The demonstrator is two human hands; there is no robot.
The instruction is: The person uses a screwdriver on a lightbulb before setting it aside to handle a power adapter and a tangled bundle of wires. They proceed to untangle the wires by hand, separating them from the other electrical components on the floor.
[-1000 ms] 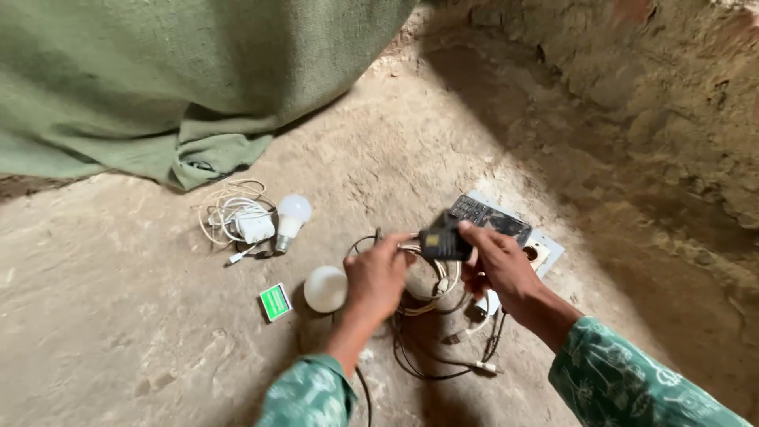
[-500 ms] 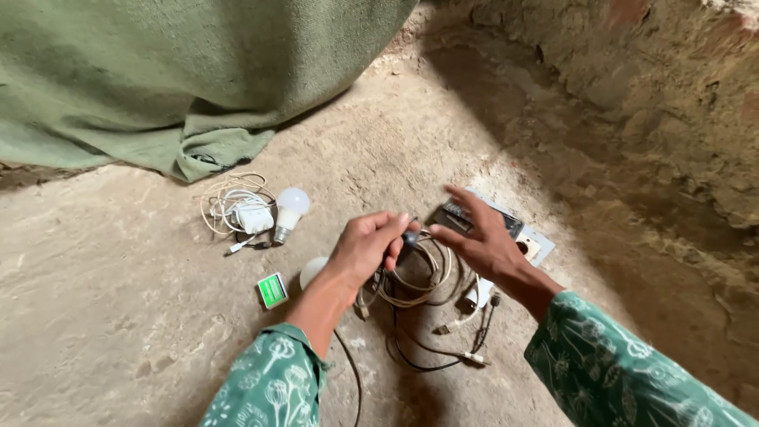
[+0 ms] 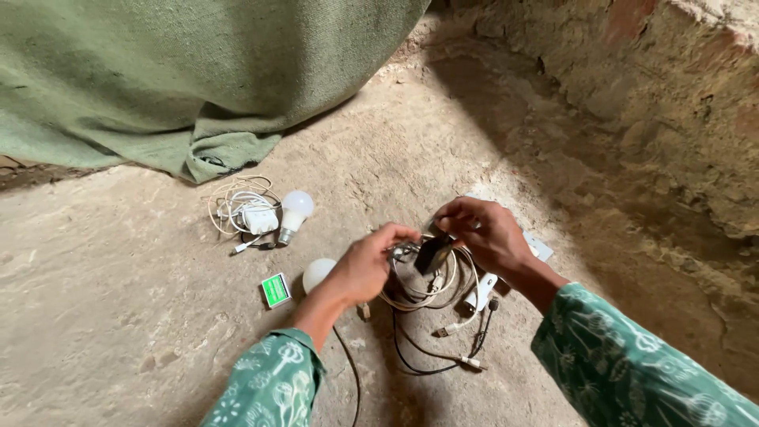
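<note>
Here, both hands met over a tangle of cables [image 3: 427,289] that lay on the bare earth floor [image 3: 118,316], a little towards the floor's right side, near the foot of the rough mud wall [image 3: 648,103]. The right hand [image 3: 486,233] had its fingers closed around a small dark object [image 3: 432,253], gripping it from above between thumb and fingertips; what kind of object it was, I could not tell. The left hand [image 3: 368,265] was just beside it, the fingers curled and touching the upper loops of the cables, but whether they really pinched a cable could not be seen. The cables were white, beige and black, and some thin plugs stuck out towards the near edge of the floor. A flat white piece [image 3: 539,247] showed from behind the right hand. A white bulb [image 3: 316,273] lay on the floor just behind the left wrist, and a small green box [image 3: 275,290] was near it, to the left. Further left, well apart from the hands, a second bulb [image 3: 296,212] lay touching a white charger with its coiled cord [image 3: 243,212]. A green cloth [image 3: 182,79] covered the far left part of the floor. Both sleeves were green with a pale pattern.
</note>
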